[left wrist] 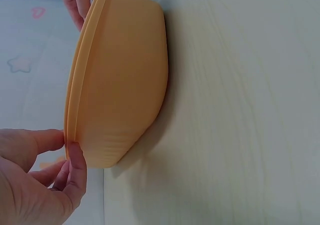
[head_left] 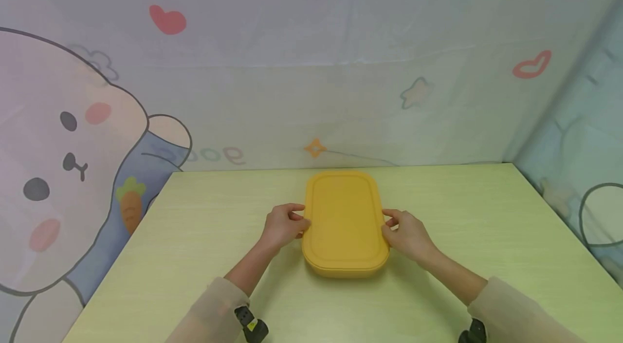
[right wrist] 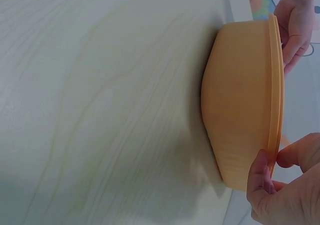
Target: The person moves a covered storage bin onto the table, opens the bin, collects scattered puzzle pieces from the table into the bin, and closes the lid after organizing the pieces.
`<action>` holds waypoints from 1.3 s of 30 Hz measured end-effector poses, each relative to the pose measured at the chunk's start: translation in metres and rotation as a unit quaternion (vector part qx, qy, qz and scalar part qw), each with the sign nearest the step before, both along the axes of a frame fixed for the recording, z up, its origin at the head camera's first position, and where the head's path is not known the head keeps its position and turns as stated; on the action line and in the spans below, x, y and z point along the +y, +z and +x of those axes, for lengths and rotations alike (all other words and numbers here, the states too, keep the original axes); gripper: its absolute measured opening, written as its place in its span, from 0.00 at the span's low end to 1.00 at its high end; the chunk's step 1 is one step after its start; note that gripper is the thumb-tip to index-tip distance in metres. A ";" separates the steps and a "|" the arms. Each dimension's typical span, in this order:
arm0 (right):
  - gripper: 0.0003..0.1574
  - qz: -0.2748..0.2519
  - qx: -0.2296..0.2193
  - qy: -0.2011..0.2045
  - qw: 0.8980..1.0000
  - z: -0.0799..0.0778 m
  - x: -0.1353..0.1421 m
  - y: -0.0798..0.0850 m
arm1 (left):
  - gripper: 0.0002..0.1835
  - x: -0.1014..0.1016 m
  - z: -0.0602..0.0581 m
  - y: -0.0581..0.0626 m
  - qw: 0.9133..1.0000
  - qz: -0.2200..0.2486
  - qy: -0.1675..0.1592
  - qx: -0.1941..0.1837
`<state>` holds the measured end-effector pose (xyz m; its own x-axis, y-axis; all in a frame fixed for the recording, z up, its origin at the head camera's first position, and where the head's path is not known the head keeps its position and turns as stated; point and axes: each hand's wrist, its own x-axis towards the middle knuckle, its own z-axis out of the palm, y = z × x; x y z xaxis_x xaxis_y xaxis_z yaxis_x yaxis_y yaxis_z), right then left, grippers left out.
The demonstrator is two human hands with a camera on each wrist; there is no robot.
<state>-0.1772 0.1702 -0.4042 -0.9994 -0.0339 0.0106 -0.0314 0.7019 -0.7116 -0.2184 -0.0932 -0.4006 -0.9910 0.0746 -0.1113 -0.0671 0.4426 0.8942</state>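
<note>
A yellow rectangular food container (head_left: 344,272) with rounded corners stands on the table, its flat yellow lid (head_left: 345,218) covering the top. My left hand (head_left: 284,226) pinches the rim on the left side, thumb on top and fingers beneath the edge. On the opposite side my right hand (head_left: 406,232) pinches the rim in the same way. The left wrist view shows the container's side wall (left wrist: 125,70) tapering down to the table, with the left fingers (left wrist: 77,172) under the lip. In the right wrist view the right fingers (right wrist: 258,177) lie against the rim's underside. The container's inside is hidden.
The light wood-grain table (head_left: 219,224) extends around the container on all sides. Behind it hangs a printed cloth (head_left: 292,88) with hearts and a cartoon animal. More cloth (head_left: 584,143) hangs along the right side. A small black device sits at each wrist.
</note>
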 end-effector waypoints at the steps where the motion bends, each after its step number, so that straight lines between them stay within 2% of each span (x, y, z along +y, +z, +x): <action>1: 0.28 0.001 0.002 0.001 1.000 0.000 0.000 0.000 | 0.23 0.000 0.000 0.000 1.000 0.000 -0.001 0.000; 5: 0.27 0.014 0.015 0.011 1.000 0.000 0.001 -0.001 | 0.23 0.000 0.001 -0.001 1.000 -0.004 -0.004 0.003; 10: 0.25 0.046 0.053 0.028 0.997 0.000 0.003 -0.002 | 0.22 -0.001 0.001 -0.004 0.998 -0.045 -0.019 0.043; 14: 0.24 0.061 0.076 0.036 0.995 -0.001 0.004 -0.004 | 0.20 -0.002 0.002 -0.004 0.990 -0.106 -0.028 0.091; 18: 0.23 0.072 0.097 0.044 0.992 -0.001 0.004 -0.005 | 0.17 -0.002 0.005 -0.004 0.981 -0.143 -0.034 0.127; 21: 0.22 0.076 0.112 0.058 0.989 0.000 0.006 -0.005 | 0.16 -0.004 0.006 -0.004 0.975 -0.163 -0.044 0.141; 24: 0.22 0.091 0.131 0.081 0.984 0.002 0.008 -0.004 | 0.16 -0.007 0.009 -0.002 0.970 -0.184 -0.069 0.144; 26: 0.23 0.104 0.142 0.095 0.980 0.003 0.010 -0.003 | 0.18 -0.009 0.012 0.001 0.964 -0.201 -0.091 0.150; 32: 0.29 0.132 0.147 0.137 0.971 0.006 0.014 0.000 | 0.24 -0.017 0.020 0.007 0.936 -0.259 -0.158 0.180; 39: 0.36 0.152 0.131 0.179 0.963 0.009 0.017 0.004 | 0.31 -0.023 0.026 0.009 0.922 -0.281 -0.197 0.182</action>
